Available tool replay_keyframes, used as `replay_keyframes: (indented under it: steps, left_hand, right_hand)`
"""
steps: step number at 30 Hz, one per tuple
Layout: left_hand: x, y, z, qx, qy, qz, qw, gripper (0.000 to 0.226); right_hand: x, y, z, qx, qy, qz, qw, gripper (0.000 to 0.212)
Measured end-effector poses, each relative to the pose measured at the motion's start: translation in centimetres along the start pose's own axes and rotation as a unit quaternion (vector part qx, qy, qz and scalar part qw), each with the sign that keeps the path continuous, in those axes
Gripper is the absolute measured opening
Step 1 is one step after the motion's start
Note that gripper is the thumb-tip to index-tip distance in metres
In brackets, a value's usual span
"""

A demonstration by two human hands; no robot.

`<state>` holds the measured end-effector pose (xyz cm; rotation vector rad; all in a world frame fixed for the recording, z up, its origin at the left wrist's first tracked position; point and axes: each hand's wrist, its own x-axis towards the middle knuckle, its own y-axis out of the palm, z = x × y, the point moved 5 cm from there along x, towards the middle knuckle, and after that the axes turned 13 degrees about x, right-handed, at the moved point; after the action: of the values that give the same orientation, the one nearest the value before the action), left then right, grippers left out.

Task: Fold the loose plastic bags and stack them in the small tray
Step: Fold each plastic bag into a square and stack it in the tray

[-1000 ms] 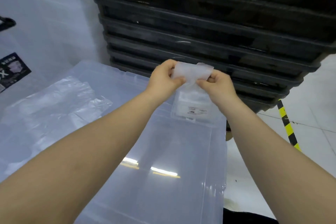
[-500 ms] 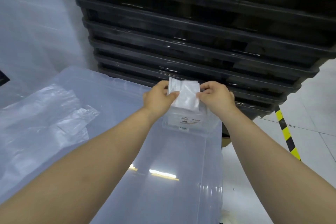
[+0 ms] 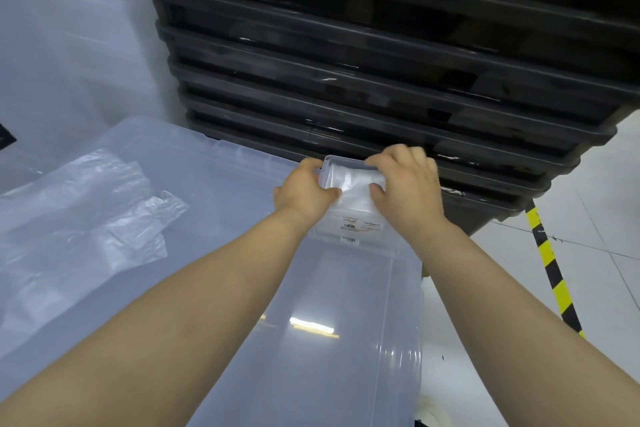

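Observation:
A small clear tray with a printed label sits at the far right corner of a large translucent lid. Inside it lies a folded clear plastic bag. My left hand holds the bag's left side, thumb on top. My right hand holds its right side, fingers curled over the tray's far rim and thumb pressing on the bag. Loose crumpled plastic bags lie on the left part of the lid.
A tall stack of black trays stands right behind the small tray. White floor with a yellow-black striped tape line runs to the right. A white wall rises at the left.
Both hands have lowered the folded bag from mid-air down into the small tray. The bag now lies lower and flatter between the hands.

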<state>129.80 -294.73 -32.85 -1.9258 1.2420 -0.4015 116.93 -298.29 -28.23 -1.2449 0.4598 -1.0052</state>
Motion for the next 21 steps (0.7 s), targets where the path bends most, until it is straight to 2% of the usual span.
replay_keyframes:
  steps: [2, 4, 9, 12, 14, 16, 17, 19, 21]
  left_hand:
    - [0.0, 0.1, 0.2, -0.037, -0.010, 0.000, 0.999, 0.045]
    - [0.0, 0.2, 0.5, -0.065, -0.015, 0.000, 0.998, 0.043]
    - [-1.2, -0.7, 1.3, -0.104, -0.003, -0.007, 0.995, 0.038]
    - [-3.0, -2.3, 2.5, -0.092, 0.019, -0.009, 0.996, 0.034]
    - [-4.4, -3.4, 4.0, -0.061, 0.046, -0.007, 0.997, 0.031]
    - [-5.9, -4.5, 6.0, -0.015, 0.064, 0.000, 0.998, 0.029]
    - [-6.7, -5.1, 7.2, 0.011, 0.066, 0.004, 0.998, 0.028]
    - [-8.1, -6.3, 9.5, 0.059, 0.066, 0.011, 0.996, 0.028]
    - [-9.1, -7.8, 12.0, 0.109, 0.057, 0.014, 0.992, 0.028]
  right_hand:
    - [0.5, 1.3, 0.7, 0.031, -0.021, 0.074, 0.997, 0.039]
    - [1.1, 2.6, 0.7, 0.060, 0.009, 0.135, 0.989, 0.039]
    - [1.9, 3.4, 0.5, 0.071, 0.062, 0.188, 0.978, 0.034]
    - [1.6, 2.5, 1.4, 0.046, 0.027, 0.137, 0.989, 0.035]
    - [0.7, 1.7, 2.9, 0.047, -0.013, 0.044, 0.998, 0.033]
    - [-1.3, 1.7, 5.4, 0.086, -0.069, -0.046, 0.993, 0.027]
    - [-2.5, 2.3, 6.5, 0.106, -0.097, -0.066, 0.987, 0.024]
    - [-4.9, 5.1, 8.2, 0.112, -0.129, -0.018, 0.985, 0.029]
    - [-6.9, 8.5, 8.9, 0.051, -0.130, 0.067, 0.988, 0.042]
